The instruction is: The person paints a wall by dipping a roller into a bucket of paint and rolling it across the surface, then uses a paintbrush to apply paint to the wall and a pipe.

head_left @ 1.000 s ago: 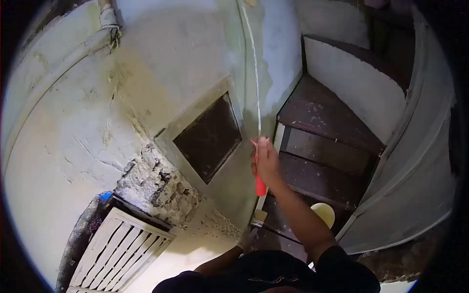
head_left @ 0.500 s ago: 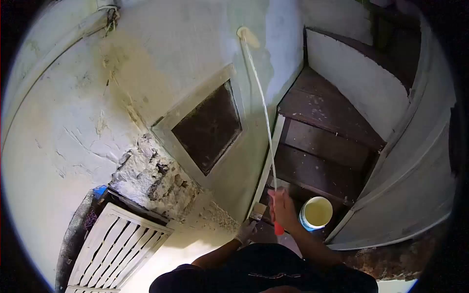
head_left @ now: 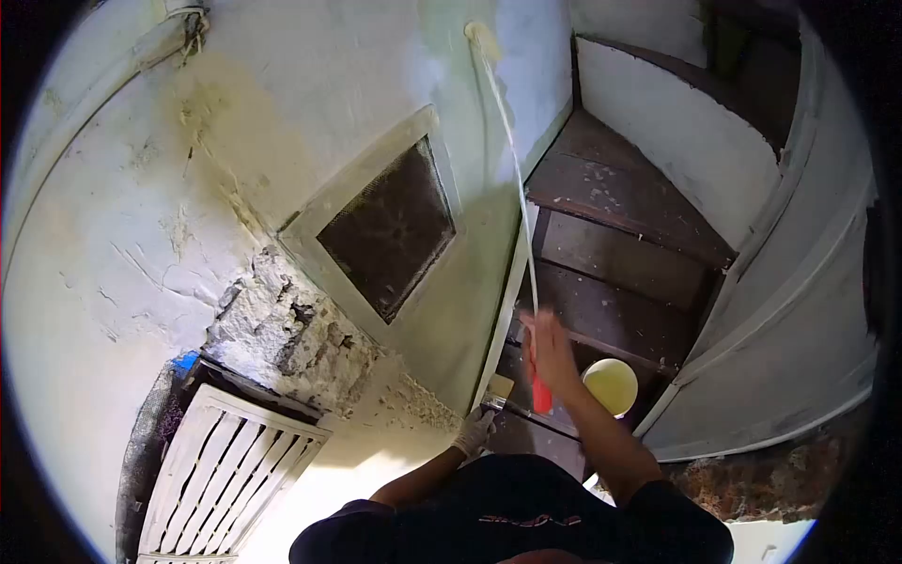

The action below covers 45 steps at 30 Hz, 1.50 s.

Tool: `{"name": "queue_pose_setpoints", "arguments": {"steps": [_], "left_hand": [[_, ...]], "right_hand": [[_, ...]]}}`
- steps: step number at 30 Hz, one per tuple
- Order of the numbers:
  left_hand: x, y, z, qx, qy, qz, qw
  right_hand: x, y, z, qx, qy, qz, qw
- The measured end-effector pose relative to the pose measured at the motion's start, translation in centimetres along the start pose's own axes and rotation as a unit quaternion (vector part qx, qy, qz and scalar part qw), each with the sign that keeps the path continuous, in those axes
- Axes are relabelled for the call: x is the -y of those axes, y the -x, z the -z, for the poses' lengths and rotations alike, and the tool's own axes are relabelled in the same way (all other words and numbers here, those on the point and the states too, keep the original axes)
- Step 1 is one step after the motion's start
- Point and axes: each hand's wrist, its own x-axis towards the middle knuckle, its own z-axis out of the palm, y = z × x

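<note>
Near centre-right, right hand (head_left: pixel 550 350) grips red handle (head_left: pixel 542 395) of long roller (head_left: pixel 484 39), reaching high wall (head_left: pixel 357 75). Gloved left hand (head_left: pixel 474 430) clenches brush (head_left: pixel 498 390) low, w/ paint bucket (head_left: pixel 611 385) close.

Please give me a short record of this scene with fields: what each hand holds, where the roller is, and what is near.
right hand: grips the red handle of a long roller pole
roller head: against the wall, high up
left hand: gloved, holds a paintbrush
paint bucket: on a dark stair step, beside the right hand
wall opening: dark square, framed
louvred panel: lower left, below crumbled plaster
</note>
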Motion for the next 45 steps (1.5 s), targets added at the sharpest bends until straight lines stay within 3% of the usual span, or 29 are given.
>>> {"name": "queue_pose_setpoints", "arguments": {"steps": [2,6,10,13,14,16,18,21,22,25,26,30,32,34,35,36,38,39,40,45], "left_hand": [[1.0,-0.7,0.9,-0.005,0.011,-0.018,1.000],[-0.3,-0.2,2.2,-0.055,0.031,-0.006,0.998],[0.2,0.3,2.1,-0.068,0.068,0.001,0.995],[0.1,0.4,1.6,-0.053,0.050,0.007,0.997],[0.5,0.2,1.5,-0.037,0.024,0.008,0.999],[0.8,0.3,1.1,-0.020,0.023,0.003,1.000],[1.5,0.1,1.3,-0.015,0.009,0.016,1.000],[0.4,0.6,1.5,0.008,0.069,0.038,0.997],[-0.7,1.6,0.8,-0.037,0.060,0.051,0.996],[1.1,0.3,1.2,-0.020,0.020,-0.012,1.000],[0.8,0.4,1.0,-0.017,0.006,0.017,1.000],[0.5,0.6,0.2,0.001,-0.016,0.026,1.000],[0.8,0.5,0.1,0.025,-0.005,0.027,0.999],[0.5,0.7,0.1,0.016,-0.003,0.049,0.999],[0.2,0.6,0.1,0.006,0.000,0.067,0.998],[1.5,-0.2,0.6,0.001,-0.012,-0.006,1.000],[0.2,0.5,1.0,-0.008,0.006,0.007,1.000],[-0.2,1.2,1.2,-0.013,0.021,0.028,0.999],[-0.3,1.2,1.3,-0.007,0.049,0.015,0.999],[0.5,0.6,1.1,-0.012,0.023,0.032,0.999]], "right_hand": [[-5.1,5.4,-0.3,0.005,-0.002,-0.016,1.000],[-5.1,6.5,-0.6,-0.007,-0.027,-0.047,0.999],[3.0,-2.3,0.6,-0.038,-0.080,-0.078,0.993],[3.9,-4.0,1.6,-0.016,-0.091,-0.069,0.993],[1.7,-3.5,2.8,0.031,-0.081,-0.066,0.994],[-0.2,0.5,3.2,0.008,-0.052,-0.133,0.990],[-6.1,5.0,4.3,0.048,0.001,-0.117,0.992],[-7.3,7.8,4.0,0.022,0.009,-0.144,0.989],[-7.1,6.5,4.6,0.012,0.008,-0.123,0.992],[-0.6,-0.2,5.9,-0.026,-0.023,-0.115,0.993],[0.3,-2.3,6.6,-0.023,-0.024,-0.112,0.993],[-0.8,-3.3,8.2,0.001,-0.032,-0.107,0.994],[-3.0,0.4,7.5,-0.027,-0.007,-0.144,0.989],[-8.7,6.1,6.9,0.007,0.038,-0.158,0.987],[-11.5,9.0,6.4,0.008,-0.001,-0.211,0.977],[-11.8,10.0,6.4,0.011,0.001,-0.208,0.978],[-11.4,11.2,6.8,0.043,0.052,-0.191,0.979],[-15.0,9.2,8.8,0.069,0.232,0.142,0.960],[-7.9,7.0,8.5,0.013,0.051,-0.194,0.980],[-2.0,-1.7,10.0,0.015,-0.045,-0.174,0.984]]}}
